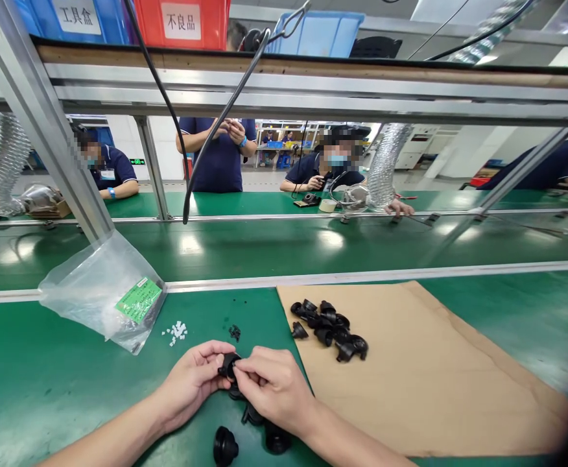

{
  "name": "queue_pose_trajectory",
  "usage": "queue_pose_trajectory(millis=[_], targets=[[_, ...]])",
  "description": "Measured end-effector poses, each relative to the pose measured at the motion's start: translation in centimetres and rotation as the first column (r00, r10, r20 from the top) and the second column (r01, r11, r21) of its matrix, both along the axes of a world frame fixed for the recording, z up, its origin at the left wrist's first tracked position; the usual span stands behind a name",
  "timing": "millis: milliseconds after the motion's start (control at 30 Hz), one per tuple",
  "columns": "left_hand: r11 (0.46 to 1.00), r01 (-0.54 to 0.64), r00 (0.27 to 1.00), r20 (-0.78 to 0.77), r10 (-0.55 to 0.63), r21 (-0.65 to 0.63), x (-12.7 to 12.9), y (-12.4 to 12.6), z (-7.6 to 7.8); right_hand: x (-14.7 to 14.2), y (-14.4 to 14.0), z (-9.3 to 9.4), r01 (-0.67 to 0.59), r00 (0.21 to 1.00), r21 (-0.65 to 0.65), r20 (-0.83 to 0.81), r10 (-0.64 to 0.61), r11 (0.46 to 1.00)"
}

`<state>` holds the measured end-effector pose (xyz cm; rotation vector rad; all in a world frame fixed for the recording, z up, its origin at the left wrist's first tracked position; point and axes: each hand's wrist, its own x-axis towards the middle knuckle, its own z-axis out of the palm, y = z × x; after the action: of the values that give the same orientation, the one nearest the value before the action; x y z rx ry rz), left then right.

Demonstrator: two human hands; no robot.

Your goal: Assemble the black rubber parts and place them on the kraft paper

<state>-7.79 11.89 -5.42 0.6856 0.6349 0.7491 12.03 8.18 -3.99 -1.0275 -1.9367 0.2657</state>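
My left hand (194, 383) is closed around a small black cup-shaped part (228, 365), held just above the green table. The fingertips of my right hand (277, 389) are pinched together at that part's open side; whether a tiny piece sits between them is hidden. Under and near my hands lie more black rounded parts (225, 446), some covered by my right hand. Beyond my hands, a small heap of tiny black pieces (235, 333) and scattered little white pieces (177, 331) rest on the green surface.
Several black parts (327, 324) lie piled on a brown cardboard sheet (410, 389) at right. A clear plastic bag (104, 285) with a green label leans at left. A black cable (216, 130) hangs from the metal shelf frame (288, 84). Co-workers (218, 152) are across the line.
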Motion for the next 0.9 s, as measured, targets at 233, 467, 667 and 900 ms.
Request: queue_pose_trajectory(millis=[233,467,667,900], targets=[[1.000,0.002,1.000,-0.011,-0.001,0.021,0.10,0.02,0.01,-0.04,0.07,-0.07,0.016,0.999,-0.026,0.034,-0.015,1.000],[1.000,0.000,1.000,-0.026,0.000,0.027,0.12,0.00,0.02,-0.04,0.04,-0.34,0.014,0.999,-0.018,0.052,-0.013,1.000],[0.999,-0.003,0.999,-0.031,0.004,0.047,0.18,-0.16,0.01,-0.05,0.05,-0.17,0.021,0.997,-0.037,0.074,-0.019,0.999],[0.995,0.004,0.998,-0.067,0.003,0.102,0.19,-0.15,-0.28,-0.22,-0.28,-0.36,0.061,0.990,-0.033,0.132,-0.056,0.998]])
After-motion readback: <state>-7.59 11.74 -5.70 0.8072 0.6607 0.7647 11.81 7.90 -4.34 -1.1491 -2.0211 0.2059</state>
